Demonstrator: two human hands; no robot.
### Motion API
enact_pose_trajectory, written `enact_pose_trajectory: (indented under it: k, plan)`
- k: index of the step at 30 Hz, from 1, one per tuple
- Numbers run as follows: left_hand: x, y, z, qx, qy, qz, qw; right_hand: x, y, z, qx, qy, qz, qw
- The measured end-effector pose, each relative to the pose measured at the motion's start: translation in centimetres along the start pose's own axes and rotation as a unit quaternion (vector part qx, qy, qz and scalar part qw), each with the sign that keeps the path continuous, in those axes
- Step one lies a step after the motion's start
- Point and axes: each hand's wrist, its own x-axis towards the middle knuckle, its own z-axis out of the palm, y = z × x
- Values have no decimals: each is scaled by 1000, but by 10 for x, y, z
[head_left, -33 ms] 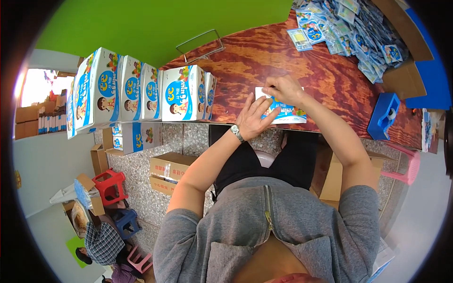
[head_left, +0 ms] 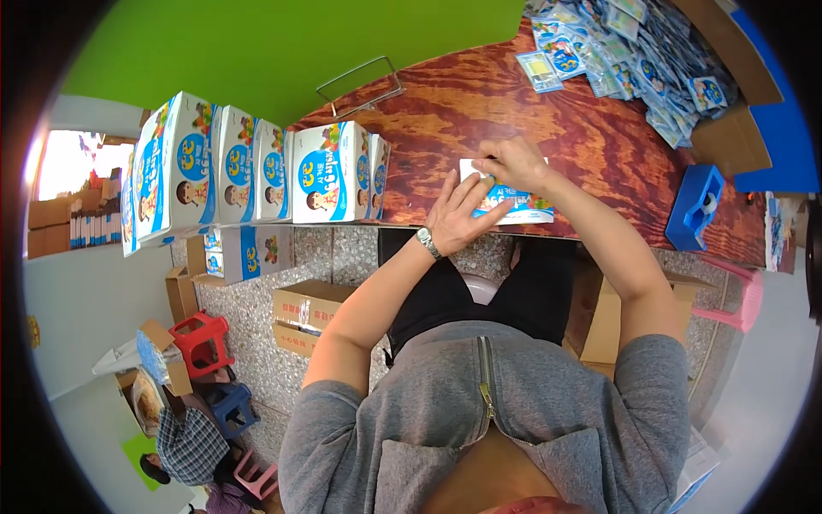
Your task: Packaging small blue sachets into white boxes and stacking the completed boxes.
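A white and blue printed carton [head_left: 539,211] lies on the reddish wood-grain table, close to its near edge. My left hand [head_left: 455,214], with a watch on the wrist, rests on the carton's left part, its fingers stretched out. At the carton's far left corner my right hand [head_left: 514,163] is closed, fingers curled and pressed together next to my left fingertips. Whatever is between the right fingers is too small or hidden to make out.
Filled white cartons [head_left: 330,171] stand in a row at the table's left. A wire stand [head_left: 360,86] is behind them. Many small blue sachets [head_left: 634,64] are heaped at the far right beside a blue tape dispenser [head_left: 695,210]. Another person [head_left: 193,445] sits at lower left.
The whole view has shifted very slightly. Both hands and the carton keep nearly the same positions relative to each other.
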Motion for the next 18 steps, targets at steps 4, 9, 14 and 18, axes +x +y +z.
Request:
enact_pose_trajectory:
  k: [4,9,14,18]
  plan:
    - [8,-12,-1,-6,-15,33,999,-26,6,4,-99,62,7,993]
    - [15,-12,-1,33,-34,54,997,-124,59,-1,-64,149,134,978]
    - [28,-12,8,66,-48,70,994,-269,106,-36,-9,543,198,816]
    - [36,-14,14,71,-58,72,993,-371,178,-91,-26,505,426,750]
